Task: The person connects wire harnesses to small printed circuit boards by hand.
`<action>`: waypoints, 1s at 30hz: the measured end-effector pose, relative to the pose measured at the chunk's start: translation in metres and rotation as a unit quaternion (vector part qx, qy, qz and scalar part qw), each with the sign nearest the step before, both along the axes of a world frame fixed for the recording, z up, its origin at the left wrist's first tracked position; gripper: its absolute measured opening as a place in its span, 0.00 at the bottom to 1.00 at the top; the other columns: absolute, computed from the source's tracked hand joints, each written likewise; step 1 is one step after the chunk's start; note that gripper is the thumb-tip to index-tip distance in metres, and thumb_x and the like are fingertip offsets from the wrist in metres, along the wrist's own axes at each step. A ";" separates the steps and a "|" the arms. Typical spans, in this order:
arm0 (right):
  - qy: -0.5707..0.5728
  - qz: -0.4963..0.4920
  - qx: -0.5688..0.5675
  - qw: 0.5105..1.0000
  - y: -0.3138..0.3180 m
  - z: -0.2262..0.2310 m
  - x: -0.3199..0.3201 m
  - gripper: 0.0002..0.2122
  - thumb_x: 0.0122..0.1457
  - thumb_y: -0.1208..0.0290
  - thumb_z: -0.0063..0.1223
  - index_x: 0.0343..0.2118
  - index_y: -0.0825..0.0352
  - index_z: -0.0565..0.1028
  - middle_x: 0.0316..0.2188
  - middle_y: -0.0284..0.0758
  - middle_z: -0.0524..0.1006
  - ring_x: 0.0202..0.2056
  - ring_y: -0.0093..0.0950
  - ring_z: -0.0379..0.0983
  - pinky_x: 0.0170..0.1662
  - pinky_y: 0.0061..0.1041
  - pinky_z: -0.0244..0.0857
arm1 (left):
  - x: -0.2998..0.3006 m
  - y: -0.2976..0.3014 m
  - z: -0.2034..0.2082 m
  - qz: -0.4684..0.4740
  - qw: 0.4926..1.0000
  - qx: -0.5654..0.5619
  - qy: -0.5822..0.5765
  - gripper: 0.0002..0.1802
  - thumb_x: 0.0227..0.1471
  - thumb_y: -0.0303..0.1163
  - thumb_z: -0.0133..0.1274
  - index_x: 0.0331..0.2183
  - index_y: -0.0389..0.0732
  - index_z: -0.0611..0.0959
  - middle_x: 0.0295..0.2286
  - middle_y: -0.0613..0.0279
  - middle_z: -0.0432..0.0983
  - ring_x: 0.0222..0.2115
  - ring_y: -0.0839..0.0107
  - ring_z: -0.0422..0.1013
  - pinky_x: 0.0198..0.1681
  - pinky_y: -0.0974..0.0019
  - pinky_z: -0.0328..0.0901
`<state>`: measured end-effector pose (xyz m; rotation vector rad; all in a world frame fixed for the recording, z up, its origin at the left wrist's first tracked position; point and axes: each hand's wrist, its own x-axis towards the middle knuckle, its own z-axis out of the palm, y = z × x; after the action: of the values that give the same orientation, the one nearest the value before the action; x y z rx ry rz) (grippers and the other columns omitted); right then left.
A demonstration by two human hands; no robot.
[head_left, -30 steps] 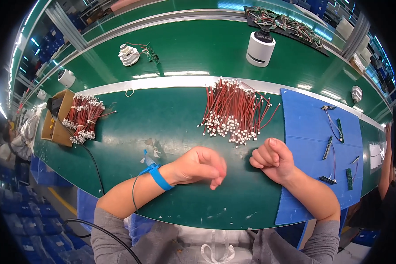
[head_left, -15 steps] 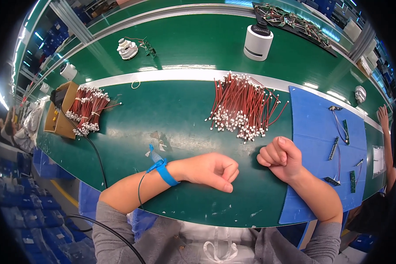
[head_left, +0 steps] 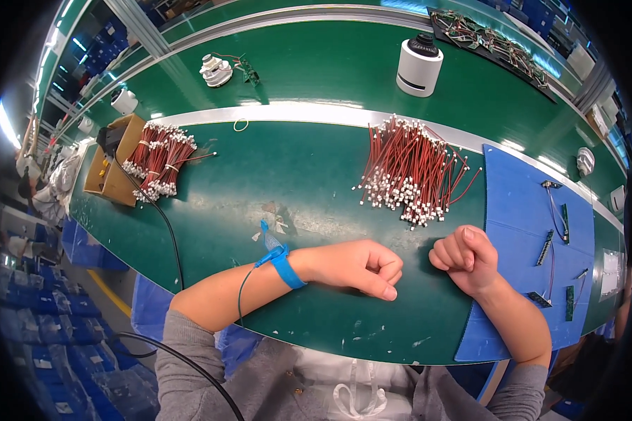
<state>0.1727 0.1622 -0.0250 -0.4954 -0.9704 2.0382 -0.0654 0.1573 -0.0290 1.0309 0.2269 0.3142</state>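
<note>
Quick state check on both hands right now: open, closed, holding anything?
Left hand: closed, fingers curled in; nothing visible in it.
Right hand: closed in a loose fist; nothing visible in it.

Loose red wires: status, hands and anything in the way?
Left hand, right hand: both curled, nothing visible held. Loose red wires ahead, untouched. Blue mat right of wires, not blocking.

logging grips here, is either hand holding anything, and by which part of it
No held thing shows: the left hand and right hand are both curled, though anything small inside would be hidden.
</note>
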 end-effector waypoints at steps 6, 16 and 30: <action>-0.006 -0.003 0.009 1.000 0.000 0.002 -0.003 0.21 0.59 0.66 0.39 0.08 0.60 0.58 0.07 0.27 0.54 0.14 0.20 0.48 0.22 0.23 0.48 | -0.002 0.004 0.003 -0.013 1.000 0.028 0.004 0.19 0.47 0.21 0.54 0.16 0.41 0.61 0.17 0.72 0.57 0.19 0.82 0.52 0.23 0.75 0.50; -0.010 -0.024 0.044 0.999 -0.022 0.019 -0.045 0.21 0.58 0.64 0.41 0.08 0.59 0.58 0.06 0.26 0.54 0.12 0.20 0.48 0.19 0.22 0.46 | -0.038 -0.018 0.018 0.008 0.997 0.081 0.010 0.20 0.46 0.26 0.57 0.16 0.40 0.62 0.16 0.71 0.60 0.19 0.82 0.55 0.22 0.74 0.52; -0.019 -0.008 0.082 0.996 -0.043 0.044 -0.071 0.20 0.59 0.65 0.41 0.10 0.59 0.57 0.05 0.25 0.53 0.12 0.18 0.46 0.17 0.21 0.45 | -0.061 -0.039 0.041 0.002 0.998 0.060 0.005 0.18 0.44 0.26 0.58 0.15 0.40 0.65 0.16 0.71 0.61 0.18 0.83 0.57 0.21 0.74 0.53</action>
<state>0.1021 0.1193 0.0190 -0.4534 -1.1433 1.9209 -0.1261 0.1186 0.0116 1.1498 0.2206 0.3296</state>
